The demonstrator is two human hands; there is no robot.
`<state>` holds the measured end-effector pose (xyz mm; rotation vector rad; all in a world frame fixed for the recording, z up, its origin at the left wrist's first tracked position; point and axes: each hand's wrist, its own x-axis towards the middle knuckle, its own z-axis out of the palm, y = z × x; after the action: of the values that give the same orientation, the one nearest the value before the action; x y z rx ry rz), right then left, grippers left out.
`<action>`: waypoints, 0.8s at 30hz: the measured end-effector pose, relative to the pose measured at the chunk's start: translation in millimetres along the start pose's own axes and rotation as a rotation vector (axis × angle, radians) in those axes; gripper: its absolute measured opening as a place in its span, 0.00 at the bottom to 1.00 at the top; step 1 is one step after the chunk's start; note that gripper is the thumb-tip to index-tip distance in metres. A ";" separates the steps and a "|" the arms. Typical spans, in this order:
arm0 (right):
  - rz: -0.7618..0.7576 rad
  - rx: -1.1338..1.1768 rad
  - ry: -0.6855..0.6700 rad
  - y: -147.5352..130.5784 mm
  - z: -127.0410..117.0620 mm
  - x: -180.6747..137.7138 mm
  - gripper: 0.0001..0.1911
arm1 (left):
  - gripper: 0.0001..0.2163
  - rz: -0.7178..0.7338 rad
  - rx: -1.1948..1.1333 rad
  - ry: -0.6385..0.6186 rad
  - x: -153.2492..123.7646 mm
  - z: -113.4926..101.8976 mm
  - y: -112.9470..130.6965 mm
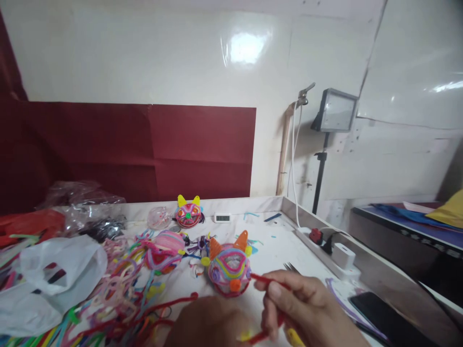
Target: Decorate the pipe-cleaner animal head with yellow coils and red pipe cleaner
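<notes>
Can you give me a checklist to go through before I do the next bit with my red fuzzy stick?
1. Right hand pinches the red pipe cleaner: ok.
2. Left hand grip: cannot tell, it is blurred at the picture's bottom edge.
3. Orange-eared head is close in front of both hands: ok.
4. Pipe cleaner tip touching the head: cannot tell.
5. Spare pipe cleaners lie at the left: ok.
6. Phone lies apart at the right: ok.
</notes>
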<state>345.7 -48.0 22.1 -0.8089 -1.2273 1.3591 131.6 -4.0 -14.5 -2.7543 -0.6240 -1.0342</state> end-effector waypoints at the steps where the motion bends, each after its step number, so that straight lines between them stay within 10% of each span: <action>1: 0.010 0.015 0.035 -5.6 -2.4 -2.0 0.17 | 0.11 -0.070 -0.021 0.037 0.8 2.8 -5.6; 7: 0.107 -0.023 0.144 -30.2 -37.4 -6.2 0.19 | 0.22 -0.816 -0.430 0.189 11.0 22.2 -48.4; 16: 0.048 -0.719 0.264 -12.6 -117.7 46.1 0.19 | 0.33 -1.022 -0.537 0.214 4.3 50.5 -71.8; 24: 0.091 -0.769 0.183 33.0 -71.7 65.3 0.11 | 0.39 -1.079 -0.795 0.193 3.0 63.7 -77.4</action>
<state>392.6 35.0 -15.4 -1.4977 -1.5925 0.8320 139.0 83.9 -62.2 -2.7121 -2.1818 -2.0617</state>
